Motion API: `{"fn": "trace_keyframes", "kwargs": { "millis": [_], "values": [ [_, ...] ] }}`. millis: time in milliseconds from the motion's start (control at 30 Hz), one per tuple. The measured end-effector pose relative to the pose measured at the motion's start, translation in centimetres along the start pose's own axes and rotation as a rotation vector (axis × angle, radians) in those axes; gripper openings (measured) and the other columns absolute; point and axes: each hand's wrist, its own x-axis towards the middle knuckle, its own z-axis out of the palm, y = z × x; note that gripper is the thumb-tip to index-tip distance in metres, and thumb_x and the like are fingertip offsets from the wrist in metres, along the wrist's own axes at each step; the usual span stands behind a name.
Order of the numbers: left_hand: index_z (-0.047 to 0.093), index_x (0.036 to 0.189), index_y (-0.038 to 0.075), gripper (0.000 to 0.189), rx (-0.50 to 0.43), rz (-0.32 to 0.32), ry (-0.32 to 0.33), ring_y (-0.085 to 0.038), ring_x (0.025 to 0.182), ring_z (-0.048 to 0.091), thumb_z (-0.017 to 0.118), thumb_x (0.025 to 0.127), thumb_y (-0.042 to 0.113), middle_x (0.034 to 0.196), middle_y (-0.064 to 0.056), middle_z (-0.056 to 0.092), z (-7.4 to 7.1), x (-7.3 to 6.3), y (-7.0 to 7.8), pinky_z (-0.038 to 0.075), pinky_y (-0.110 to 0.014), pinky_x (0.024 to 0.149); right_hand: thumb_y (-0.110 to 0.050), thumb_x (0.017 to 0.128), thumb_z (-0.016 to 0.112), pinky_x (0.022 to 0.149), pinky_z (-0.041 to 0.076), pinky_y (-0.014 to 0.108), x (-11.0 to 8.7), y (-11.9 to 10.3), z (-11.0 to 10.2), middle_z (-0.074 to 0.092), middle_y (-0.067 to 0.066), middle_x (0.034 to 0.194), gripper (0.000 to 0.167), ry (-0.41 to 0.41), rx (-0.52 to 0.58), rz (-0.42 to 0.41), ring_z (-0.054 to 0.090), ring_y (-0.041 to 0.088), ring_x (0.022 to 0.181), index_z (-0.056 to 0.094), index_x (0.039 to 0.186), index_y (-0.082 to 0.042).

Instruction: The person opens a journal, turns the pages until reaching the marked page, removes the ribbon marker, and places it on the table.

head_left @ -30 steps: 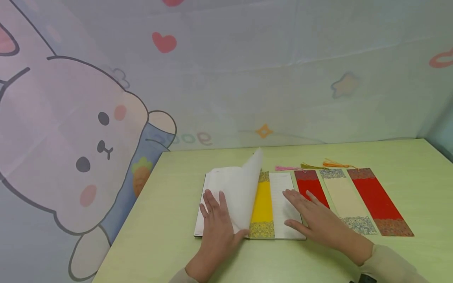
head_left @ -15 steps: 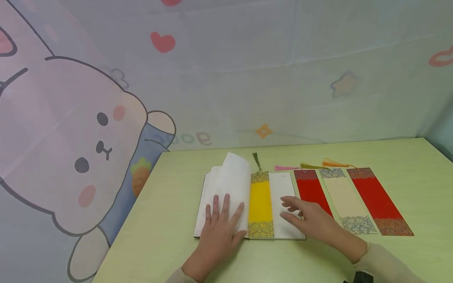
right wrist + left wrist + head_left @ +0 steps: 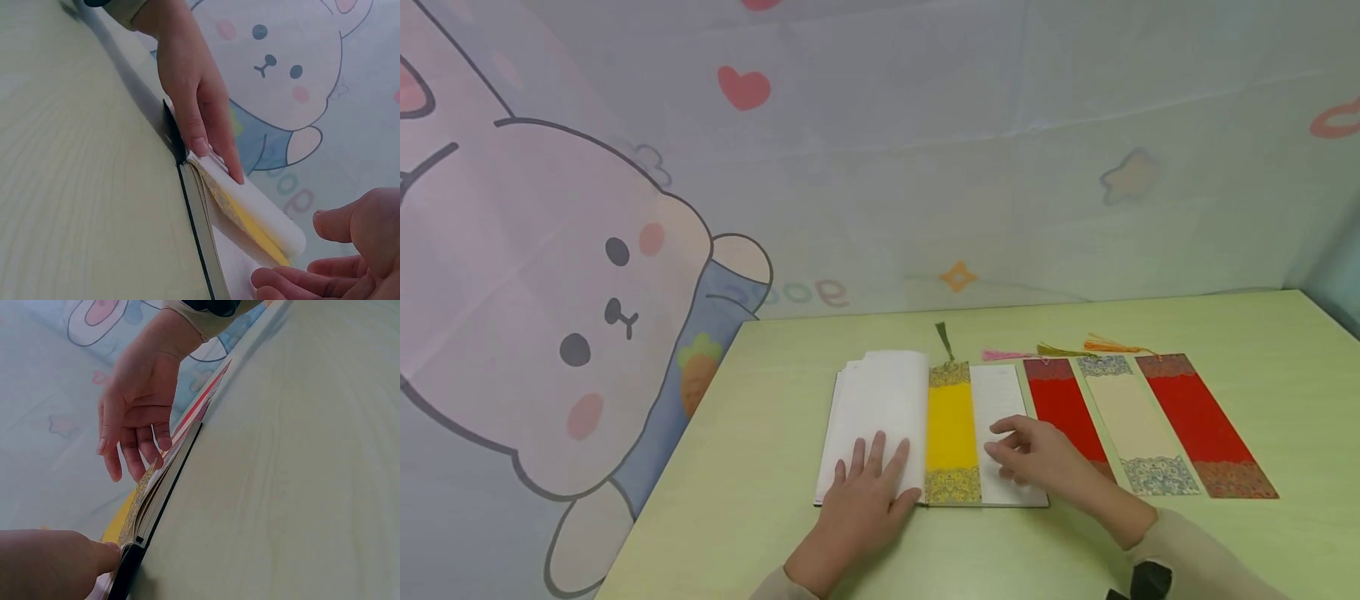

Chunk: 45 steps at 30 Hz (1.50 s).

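Observation:
An open notebook [image 3: 880, 400] lies on the table with white pages on both sides. Beside its spine, on the right page, rests a yellow bookmark [image 3: 952, 429] with patterned ends and a dark green tassel [image 3: 943, 335] past the top edge. My left hand [image 3: 867, 500] presses flat on the left page, fingers spread, thumb near the spine. Over the right page hovers my right hand [image 3: 1037, 454], fingers loosely bent and nothing in them. In the left wrist view the right hand [image 3: 140, 412] is above the page edges; the right wrist view shows the left hand [image 3: 194, 87] on the pages.
Right of the notebook lie a dark red bookmark [image 3: 1060, 400], a cream bookmark [image 3: 1138, 421] and a bright red bookmark [image 3: 1202, 425]. Their pink, olive and orange tassels point toward the back. A cartoon-printed cloth [image 3: 880, 167] hangs behind the pale table [image 3: 737, 500].
The raised page has come down flat onto the left side, uncovering the yellow bookmark's top and tassel. My left hand shifted slightly lower; my right hand moved a little left, its fingers bending.

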Motion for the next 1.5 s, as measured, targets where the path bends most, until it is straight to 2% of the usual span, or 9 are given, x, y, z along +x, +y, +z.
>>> {"fn": "trace_keyframes", "kwargs": {
  "millis": [300,533,700,867,1067,1500],
  "values": [
    [0.026,0.148,0.023,0.061,-0.035,-0.041,-0.061,-0.038,0.137,0.017,0.034,0.095,0.054,0.151,-0.014,0.021,0.3,0.0,-0.3,0.023,-0.061,0.101,-0.029,0.088,0.065,0.063,0.054,0.032,0.8,-0.2,0.7,0.065,0.008,0.083,0.043,-0.012,0.160,0.160,0.063,0.022,0.066,0.055,0.118,0.001],
    [0.026,0.148,0.022,0.061,-0.026,-0.039,-0.063,-0.039,0.136,0.018,0.033,0.096,0.053,0.151,-0.015,0.022,0.5,0.0,-0.4,0.023,-0.062,0.100,-0.029,0.090,0.062,0.060,0.054,0.032,1.2,-0.7,1.2,0.064,0.011,0.079,0.041,-0.029,0.211,0.261,0.063,0.023,0.062,0.054,0.115,0.002],
    [0.027,0.148,0.021,0.061,-0.022,-0.045,-0.073,-0.040,0.136,0.019,0.034,0.096,0.052,0.150,-0.015,0.023,0.3,0.0,-0.4,0.023,-0.062,0.101,-0.029,0.091,0.061,0.054,0.052,0.030,1.8,-1.0,1.5,0.061,0.013,0.069,0.032,-0.063,0.197,0.310,0.061,0.023,0.053,0.059,0.098,0.002],
    [0.027,0.148,0.022,0.061,-0.020,-0.044,-0.093,-0.040,0.136,0.019,0.034,0.096,0.052,0.150,-0.016,0.023,0.2,0.1,-0.2,0.023,-0.062,0.101,-0.028,0.091,0.060,0.052,0.052,0.029,2.4,-0.9,1.6,0.057,0.013,0.059,0.034,-0.080,0.201,0.366,0.059,0.024,0.048,0.061,0.076,0.003],
    [0.027,0.148,0.022,0.061,-0.013,-0.045,-0.099,-0.039,0.136,0.019,0.034,0.096,0.053,0.150,-0.015,0.023,0.1,0.1,-0.2,0.023,-0.062,0.101,-0.025,0.089,0.062,0.052,0.052,0.029,3.1,-0.7,1.7,0.056,0.012,0.056,0.032,-0.096,0.238,0.405,0.060,0.024,0.047,0.062,0.072,0.002],
    [0.021,0.149,0.025,0.061,-0.013,-0.056,-0.107,-0.039,0.136,0.017,0.032,0.096,0.054,0.151,-0.015,0.021,0.3,0.0,-0.2,0.022,-0.062,0.101,-0.020,0.087,0.064,0.048,0.049,0.026,3.8,-1.0,2.0,0.055,0.010,0.053,0.028,-0.085,0.249,0.416,0.059,0.021,0.043,0.061,0.073,0.004]
  ]
}}
